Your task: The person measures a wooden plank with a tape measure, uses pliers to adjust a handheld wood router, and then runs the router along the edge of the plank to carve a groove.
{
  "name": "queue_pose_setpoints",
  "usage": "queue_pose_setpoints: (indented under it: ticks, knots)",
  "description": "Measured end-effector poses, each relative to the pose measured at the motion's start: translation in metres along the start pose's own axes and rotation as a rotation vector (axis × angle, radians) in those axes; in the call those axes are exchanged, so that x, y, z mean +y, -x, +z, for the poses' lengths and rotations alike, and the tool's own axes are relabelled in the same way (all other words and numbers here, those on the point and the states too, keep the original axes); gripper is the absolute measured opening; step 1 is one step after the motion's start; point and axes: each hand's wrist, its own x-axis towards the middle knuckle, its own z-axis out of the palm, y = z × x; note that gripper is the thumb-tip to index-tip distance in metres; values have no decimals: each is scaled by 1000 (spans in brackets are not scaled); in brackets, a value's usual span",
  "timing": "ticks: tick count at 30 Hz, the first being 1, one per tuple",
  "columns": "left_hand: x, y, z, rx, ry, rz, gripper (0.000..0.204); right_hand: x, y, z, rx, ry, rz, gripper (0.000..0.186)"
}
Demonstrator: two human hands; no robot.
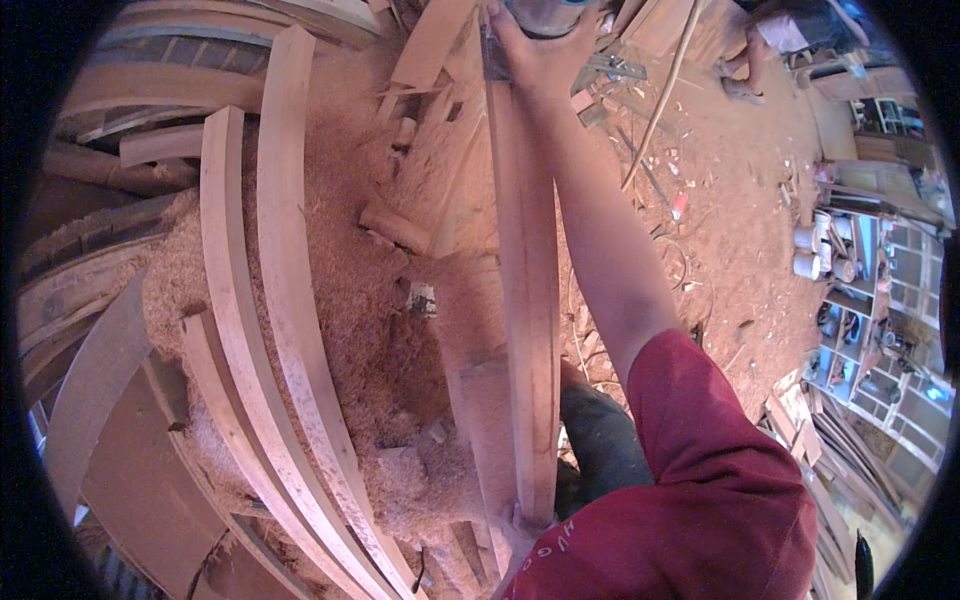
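Note:
My right hand [530,50] is at the top, wrapped against a dark round object [550,15], perhaps a power tool, at the far end of a long upright-running wooden beam [530,300]. My bare forearm stretches alongside the beam from a red sleeve. My left hand [522,532] is at the beam's near end, gripping it, partly hidden by my red shirt. The beam lies over a pale, dusty board [475,410]. To the left, long pale timber strips [290,200] rest on a heap of shavings [370,440].
Stacked curved planks [90,290] fill the left. A co-worker's legs [745,80] show at the top right beside a long thin stick [660,90]. Shelves with white containers [808,262] stand at the right. Loose boards [800,430] lie lower right. Offcuts and shavings litter the dirt floor [750,220].

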Motion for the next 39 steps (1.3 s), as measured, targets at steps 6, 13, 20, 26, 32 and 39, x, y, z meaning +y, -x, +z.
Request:
queue_pose_setpoints:
  ticks: [6,13,20,26,32,39]
  knots:
    - [15,-17,-16,-80,-19,-37,96,20,-11,10,71,100,-142,80]
    - [18,-21,-18,-52,19,-29,98,26,-24,15,27,130,-87,73]
    - [-11,20,10,-77,18,-220,95,37,-37,27,30,61,-80,69]
    - [-16,33,8,-151,22,-311,96,41,-45,36,70,23,-123,66]
    - [-7,25,-1,-173,8,-285,97,39,-54,35,22,5,-119,67]
    - [-38,72,25,-123,283,-517,105,47,-65,45,19,-31,-62,64]
